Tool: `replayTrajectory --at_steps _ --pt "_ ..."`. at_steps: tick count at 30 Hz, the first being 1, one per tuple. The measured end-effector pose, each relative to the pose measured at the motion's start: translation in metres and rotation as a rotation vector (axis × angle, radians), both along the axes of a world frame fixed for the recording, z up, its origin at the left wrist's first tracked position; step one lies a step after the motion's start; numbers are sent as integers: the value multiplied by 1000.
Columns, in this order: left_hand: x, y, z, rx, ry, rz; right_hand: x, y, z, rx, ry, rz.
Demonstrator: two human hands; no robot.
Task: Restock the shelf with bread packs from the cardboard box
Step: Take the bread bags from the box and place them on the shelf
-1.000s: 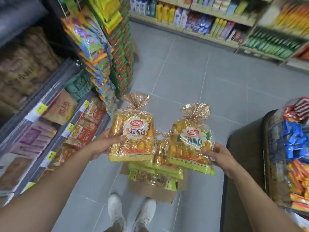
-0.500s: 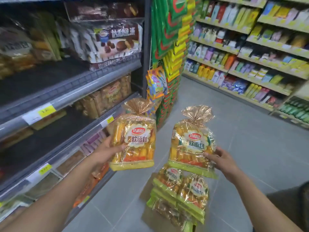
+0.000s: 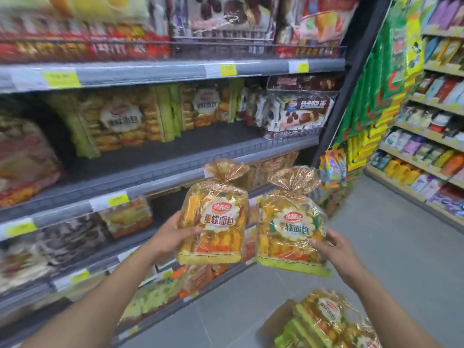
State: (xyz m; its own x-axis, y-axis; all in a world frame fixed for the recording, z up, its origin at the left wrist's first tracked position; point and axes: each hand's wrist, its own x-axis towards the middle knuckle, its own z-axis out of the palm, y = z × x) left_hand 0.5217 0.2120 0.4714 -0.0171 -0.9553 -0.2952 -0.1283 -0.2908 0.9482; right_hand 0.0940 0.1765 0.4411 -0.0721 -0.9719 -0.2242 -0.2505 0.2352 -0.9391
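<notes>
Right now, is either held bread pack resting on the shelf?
No, the left hand grips the orange-labelled pack and the right hand the green-labelled pack, both clear of the shelf.

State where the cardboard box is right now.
In the head view, the cardboard box sits on the floor at bottom right, below the right hand, with bread packs in it.

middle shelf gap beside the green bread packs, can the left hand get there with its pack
Probably yes: the left hand holds its pack just below the gap, and only a low wire rail fronts that open shelf.
</notes>
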Motion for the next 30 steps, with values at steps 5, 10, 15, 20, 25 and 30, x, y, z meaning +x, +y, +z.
replayTrajectory --at_steps 5,10,15,20,25,30 --pt "43 30 12 -38 -22 106 50 -27 5 -48 -63 114" --pt "62 41 15 -104 17 244 87 -56 24 -64 -94 223" --pt "53 36 17 -180 55 346 95 -94 25 -110 -111 359" --pt "46 29 2 -247 2 403 98 -127 20 -123 -79 422" --pt "47 23 -25 -277 3 441 109 -148 3 -148 -91 438" --pt "64 11 -64 -311 -4 453 124 -165 -35 -154 -138 457"
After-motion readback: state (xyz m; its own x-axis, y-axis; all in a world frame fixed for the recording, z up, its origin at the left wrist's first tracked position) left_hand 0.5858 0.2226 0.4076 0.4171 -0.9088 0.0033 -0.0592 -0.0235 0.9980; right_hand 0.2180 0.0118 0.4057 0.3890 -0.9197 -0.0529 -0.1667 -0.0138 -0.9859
